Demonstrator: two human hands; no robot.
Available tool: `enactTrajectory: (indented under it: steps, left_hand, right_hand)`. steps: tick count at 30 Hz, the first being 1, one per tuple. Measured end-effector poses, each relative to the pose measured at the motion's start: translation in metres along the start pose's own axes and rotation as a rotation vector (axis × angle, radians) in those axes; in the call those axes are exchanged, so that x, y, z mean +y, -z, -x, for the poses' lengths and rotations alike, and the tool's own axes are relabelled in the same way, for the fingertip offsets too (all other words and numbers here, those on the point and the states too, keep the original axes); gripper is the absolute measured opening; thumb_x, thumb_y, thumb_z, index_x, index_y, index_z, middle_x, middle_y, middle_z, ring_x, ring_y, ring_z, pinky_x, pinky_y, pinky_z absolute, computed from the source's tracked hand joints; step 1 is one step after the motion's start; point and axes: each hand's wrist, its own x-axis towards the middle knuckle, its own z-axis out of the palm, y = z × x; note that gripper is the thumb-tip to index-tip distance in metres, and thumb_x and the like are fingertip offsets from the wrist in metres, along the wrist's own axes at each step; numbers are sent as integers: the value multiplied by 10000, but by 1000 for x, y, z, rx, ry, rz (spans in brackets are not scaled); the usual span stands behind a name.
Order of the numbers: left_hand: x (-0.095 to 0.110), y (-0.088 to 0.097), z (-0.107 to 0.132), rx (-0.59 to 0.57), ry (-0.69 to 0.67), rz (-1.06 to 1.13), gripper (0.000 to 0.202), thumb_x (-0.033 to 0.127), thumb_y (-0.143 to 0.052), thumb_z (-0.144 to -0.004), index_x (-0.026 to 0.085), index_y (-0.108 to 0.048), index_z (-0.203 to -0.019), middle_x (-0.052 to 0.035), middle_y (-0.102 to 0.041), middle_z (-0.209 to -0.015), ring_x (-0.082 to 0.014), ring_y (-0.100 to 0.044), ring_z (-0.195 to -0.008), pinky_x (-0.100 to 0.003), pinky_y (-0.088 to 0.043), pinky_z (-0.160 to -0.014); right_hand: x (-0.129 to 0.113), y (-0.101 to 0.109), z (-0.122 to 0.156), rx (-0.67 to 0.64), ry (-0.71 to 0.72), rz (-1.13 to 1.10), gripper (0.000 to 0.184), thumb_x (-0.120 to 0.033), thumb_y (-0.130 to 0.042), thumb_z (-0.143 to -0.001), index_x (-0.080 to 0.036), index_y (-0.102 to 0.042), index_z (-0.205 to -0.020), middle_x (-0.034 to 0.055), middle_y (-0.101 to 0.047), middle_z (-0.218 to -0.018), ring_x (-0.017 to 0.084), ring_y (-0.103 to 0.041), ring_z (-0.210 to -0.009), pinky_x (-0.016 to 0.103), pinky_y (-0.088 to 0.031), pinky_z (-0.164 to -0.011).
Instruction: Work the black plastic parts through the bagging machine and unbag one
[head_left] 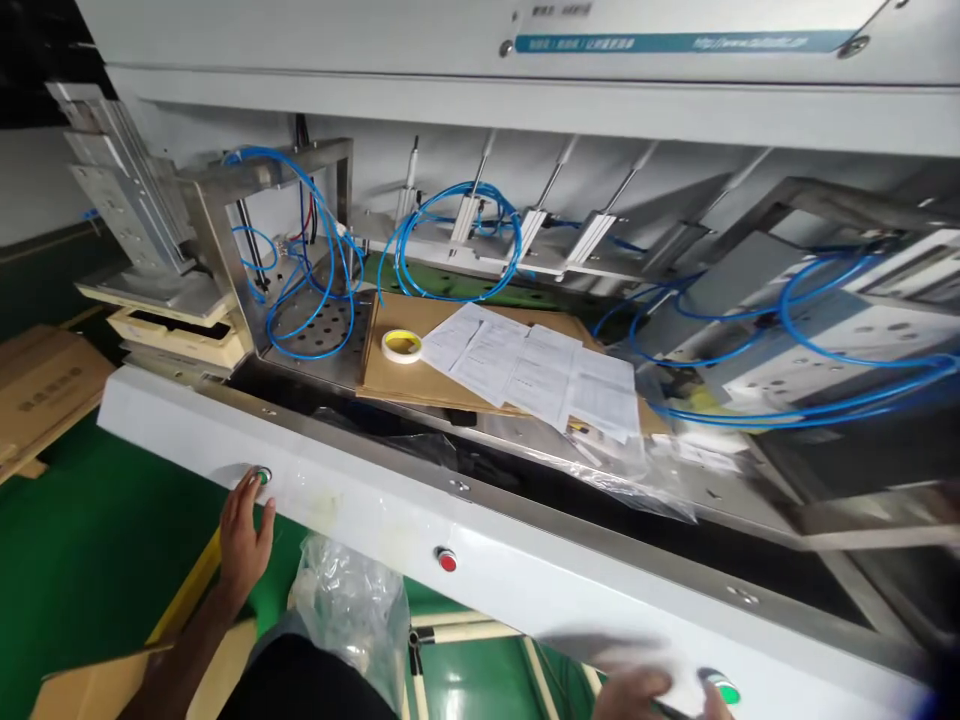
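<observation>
Along white panel (pixel 525 570), left hand (pixel 244 540), fingers spread on green button (pixel 262 477), blurred right hand (pixel 630 692) beside a second button (pixel 724 690), fingers unclear

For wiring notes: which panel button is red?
The middle button: only red one, between the green button at the left hand and the green button at the right hand.

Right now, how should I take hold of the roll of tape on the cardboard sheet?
Grip the roll of tape by its outer rim, reaching in from the side away from the papers. It lies flat on the cardboard sheet, so its round side is free to pinch.
</observation>
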Motion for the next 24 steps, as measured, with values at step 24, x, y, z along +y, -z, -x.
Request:
enactTrajectory:
  steps: [24]
  left_hand:
    - [55, -76, -220, -767, 370, -3, 192, 277, -647, -963, 202, -790, -1067, -101, -814, -1093, -228, -753, -1037, -377, -560, -957]
  right_hand:
    - [-244, -85, -50, -796, 503, -77, 727, -675, -373, -1039, -103, -671, -1374, 180, -770, -1223, 344, -662, -1152, 478, -382, -1089]
